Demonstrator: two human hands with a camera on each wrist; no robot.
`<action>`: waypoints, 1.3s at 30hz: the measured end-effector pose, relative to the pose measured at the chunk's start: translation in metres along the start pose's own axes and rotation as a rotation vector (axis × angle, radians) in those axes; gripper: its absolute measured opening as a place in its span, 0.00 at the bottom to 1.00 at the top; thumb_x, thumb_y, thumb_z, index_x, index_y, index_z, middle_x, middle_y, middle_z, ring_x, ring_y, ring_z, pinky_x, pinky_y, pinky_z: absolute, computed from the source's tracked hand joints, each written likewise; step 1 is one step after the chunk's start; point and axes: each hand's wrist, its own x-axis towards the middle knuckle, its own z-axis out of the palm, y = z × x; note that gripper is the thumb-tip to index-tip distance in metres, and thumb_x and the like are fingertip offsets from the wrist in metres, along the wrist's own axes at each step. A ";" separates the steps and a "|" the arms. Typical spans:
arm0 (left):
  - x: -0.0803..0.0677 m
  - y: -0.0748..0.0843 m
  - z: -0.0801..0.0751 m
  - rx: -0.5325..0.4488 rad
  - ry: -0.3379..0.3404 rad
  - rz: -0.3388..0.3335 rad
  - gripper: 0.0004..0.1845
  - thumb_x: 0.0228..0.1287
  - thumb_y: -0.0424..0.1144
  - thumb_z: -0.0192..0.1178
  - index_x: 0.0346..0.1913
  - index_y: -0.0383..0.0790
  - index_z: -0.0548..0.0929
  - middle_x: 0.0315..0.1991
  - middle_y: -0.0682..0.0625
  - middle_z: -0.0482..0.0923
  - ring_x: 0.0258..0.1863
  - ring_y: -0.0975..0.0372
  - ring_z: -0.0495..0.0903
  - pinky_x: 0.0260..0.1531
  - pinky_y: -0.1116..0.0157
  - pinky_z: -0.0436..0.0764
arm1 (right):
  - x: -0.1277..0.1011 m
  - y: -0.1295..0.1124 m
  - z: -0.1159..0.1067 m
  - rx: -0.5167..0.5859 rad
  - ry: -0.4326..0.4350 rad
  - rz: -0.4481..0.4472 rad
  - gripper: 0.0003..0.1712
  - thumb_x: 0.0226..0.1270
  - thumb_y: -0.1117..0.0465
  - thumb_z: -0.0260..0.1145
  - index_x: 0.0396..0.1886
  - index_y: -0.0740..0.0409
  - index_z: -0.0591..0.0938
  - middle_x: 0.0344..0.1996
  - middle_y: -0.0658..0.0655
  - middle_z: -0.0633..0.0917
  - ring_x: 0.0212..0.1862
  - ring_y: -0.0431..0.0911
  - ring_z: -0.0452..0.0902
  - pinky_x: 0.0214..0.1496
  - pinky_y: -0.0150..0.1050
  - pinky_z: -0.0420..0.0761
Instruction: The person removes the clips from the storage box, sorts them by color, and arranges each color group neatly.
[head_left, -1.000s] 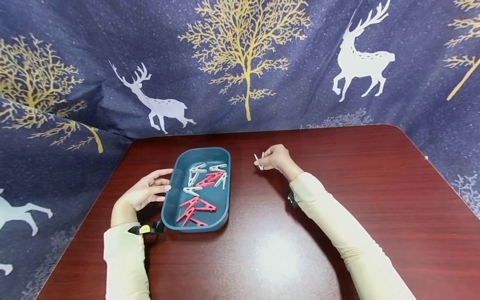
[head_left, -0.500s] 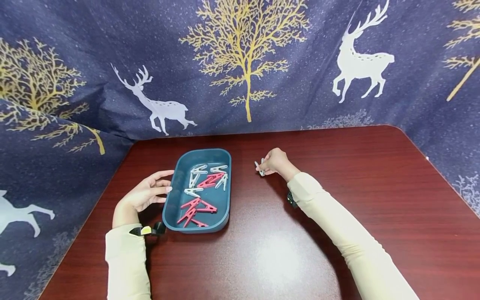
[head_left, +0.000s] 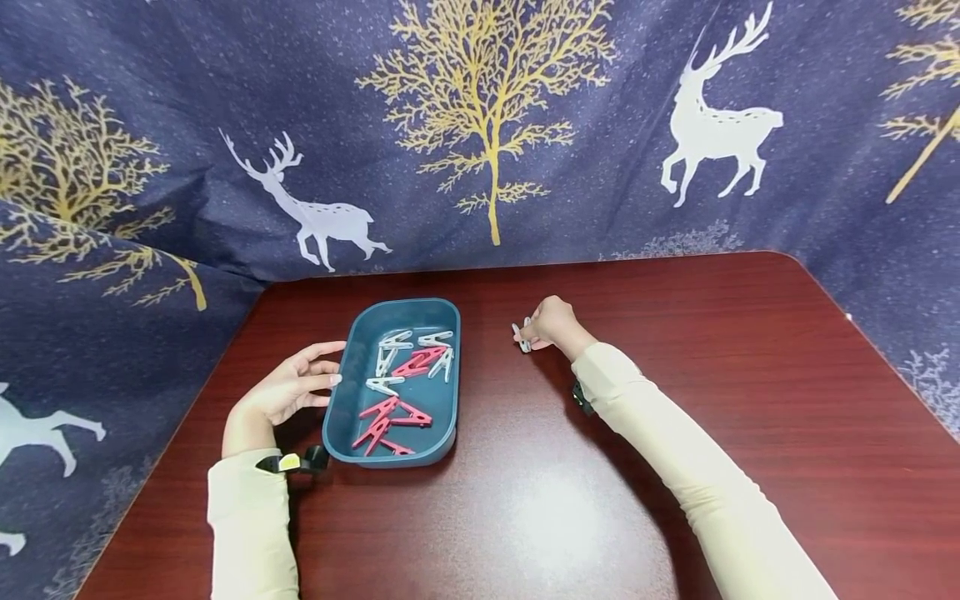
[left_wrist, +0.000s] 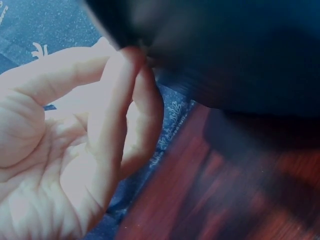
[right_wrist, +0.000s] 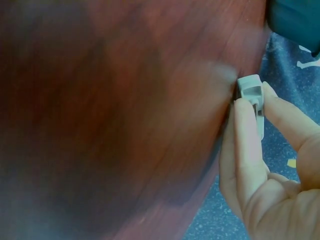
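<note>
My left hand [head_left: 281, 392] lies against the outer left side of a blue plastic basin [head_left: 341, 460], its fingertips touching the wall. In the left wrist view, the fingers [left_wrist: 112, 115] meet the basin's dark side. Inside the basin lie several white clothespins [head_left: 385, 384] and several red clothespins [head_left: 414, 414]. To the right of the basin, my right hand [head_left: 553, 323] pinches one white clothespin [right_wrist: 251, 90] between thumb and fingers, low over the table. The right wrist view shows that clothespin end-on; part of it is hidden by the fingers.
A dark red wooden table [head_left: 675, 333] with a rounded far right corner bears the basin. Behind it hangs a blue cloth [head_left: 600, 192] with white deer and yellow trees. Glare lies on the table's near middle.
My right hand has come slightly down with the white clothespin, which sits a little lower in the head view. My left hand and the basin stay in place.
</note>
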 end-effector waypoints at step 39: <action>0.000 -0.001 0.001 0.001 -0.032 0.009 0.31 0.70 0.31 0.50 0.72 0.37 0.52 0.40 0.55 0.81 0.37 0.66 0.83 0.38 0.66 0.83 | -0.031 -0.029 -0.007 -0.343 0.064 -0.225 0.21 0.51 0.55 0.75 0.40 0.65 0.83 0.42 0.61 0.86 0.46 0.53 0.80 0.53 0.43 0.78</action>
